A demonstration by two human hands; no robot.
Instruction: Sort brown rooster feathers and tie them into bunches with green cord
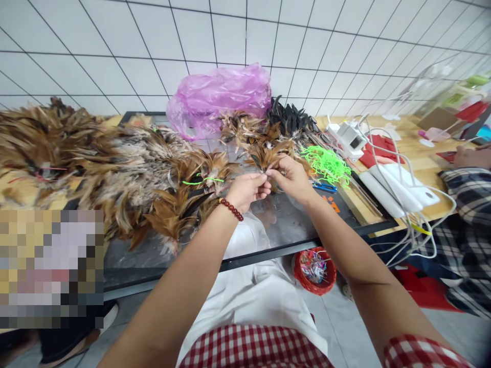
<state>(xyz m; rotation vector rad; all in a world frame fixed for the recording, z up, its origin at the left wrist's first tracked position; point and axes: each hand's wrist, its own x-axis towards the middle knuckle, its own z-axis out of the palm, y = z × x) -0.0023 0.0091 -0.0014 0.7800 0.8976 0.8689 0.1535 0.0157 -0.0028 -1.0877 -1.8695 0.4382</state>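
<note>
My left hand [250,190], with a dark red bead bracelet at the wrist, is closed in a pinch. My right hand [290,178] is also pinching, its fingertips against the left ones. Between them they grip the base of a small bunch of brown feathers [264,155], which fans out away from me; the exact base is hidden by fingers. A bright green heap of ties [326,163] lies to the right of my right hand, near a blue cutter-like tool [324,187]. Left of my hands is a large pile of brown and pale feathers [130,168], with a green tie [203,180] on it.
A pink plastic bag [226,94] lies against the tiled wall, beside black feathers [289,117]. White cables [412,189] and a white adapter [351,138] occupy the right side. Below the table edge stands a red basket [315,291] of scraps. Another person's checked sleeve [466,191] is at far right.
</note>
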